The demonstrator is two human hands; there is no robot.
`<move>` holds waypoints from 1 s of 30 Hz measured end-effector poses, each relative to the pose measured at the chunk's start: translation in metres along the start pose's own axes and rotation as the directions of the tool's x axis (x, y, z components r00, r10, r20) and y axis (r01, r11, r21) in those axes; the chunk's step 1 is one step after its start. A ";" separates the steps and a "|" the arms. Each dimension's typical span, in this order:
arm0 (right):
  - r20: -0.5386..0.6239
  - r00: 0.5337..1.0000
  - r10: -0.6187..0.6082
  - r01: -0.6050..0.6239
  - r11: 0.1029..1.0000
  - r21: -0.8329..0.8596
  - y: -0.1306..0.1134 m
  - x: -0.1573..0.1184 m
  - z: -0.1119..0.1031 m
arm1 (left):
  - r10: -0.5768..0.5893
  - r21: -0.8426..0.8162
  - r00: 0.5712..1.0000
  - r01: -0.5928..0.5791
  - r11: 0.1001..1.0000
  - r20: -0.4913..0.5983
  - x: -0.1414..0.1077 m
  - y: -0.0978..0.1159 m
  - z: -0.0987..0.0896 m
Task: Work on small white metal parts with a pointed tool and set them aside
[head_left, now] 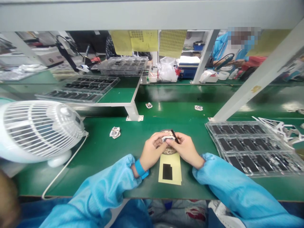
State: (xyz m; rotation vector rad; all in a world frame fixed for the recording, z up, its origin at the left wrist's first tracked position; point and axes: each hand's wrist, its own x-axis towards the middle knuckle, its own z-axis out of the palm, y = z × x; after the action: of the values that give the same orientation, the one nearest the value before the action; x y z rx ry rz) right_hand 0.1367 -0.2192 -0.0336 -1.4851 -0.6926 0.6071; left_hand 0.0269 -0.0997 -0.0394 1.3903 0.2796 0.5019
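White-framed part (168, 138) is held between both hands over a round, brownish disc (171, 152), mid-counter (104, 180). Observed left to right: a white fan (40, 129) is placed at the far left, its cable (64, 167) laid toward the near edge. One loose white piece (115, 132) is set down right of the fan; a second (148, 105) is seen farther back. By the left hand (152, 148) the part is gripped from its left, fingers curled. Below, yellow paper (177, 177) is partly covered by a black rectangle (167, 171). By the right hand (188, 148) the part's right side is gripped; whether a slim black stick (175, 136) is also grasped there cannot be told. At right, a clear tray (215, 139) is filled with rows of dark pieces (237, 144).
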 end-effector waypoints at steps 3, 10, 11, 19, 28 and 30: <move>-0.005 1.000 -0.025 0.025 1.000 0.006 -0.004 0.001 0.001 | -0.068 0.070 0.998 0.069 0.995 -0.013 -0.001 0.003 0.002; -0.029 0.995 -0.091 0.092 0.995 0.030 -0.007 0.001 0.006 | -0.002 0.127 0.994 0.016 0.992 -0.106 -0.002 0.013 0.008; -0.007 0.995 -0.104 0.104 0.994 -0.027 -0.007 0.002 0.004 | -0.002 0.140 0.995 0.016 0.990 -0.103 -0.002 0.013 0.008; 0.066 0.860 -0.505 0.476 0.750 -0.459 -0.021 0.001 -0.025 | 0.242 0.536 0.970 -0.203 0.819 -0.003 0.001 0.012 0.000; 0.220 0.799 -0.560 0.589 0.656 -0.471 -0.012 0.001 -0.026 | 0.271 0.541 0.963 -0.227 0.810 -0.001 0.002 0.012 0.001; 0.226 0.802 -0.553 0.585 0.650 -0.484 -0.011 0.001 -0.027 | 0.265 0.538 0.964 -0.222 0.813 -0.003 0.003 0.012 0.002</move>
State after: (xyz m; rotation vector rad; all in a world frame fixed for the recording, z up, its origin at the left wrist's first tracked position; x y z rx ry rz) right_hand 0.1565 -0.2362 -0.0213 -1.6274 -1.3985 -0.0597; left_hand 0.0280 -0.0987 -0.0273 1.9732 0.3210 0.7295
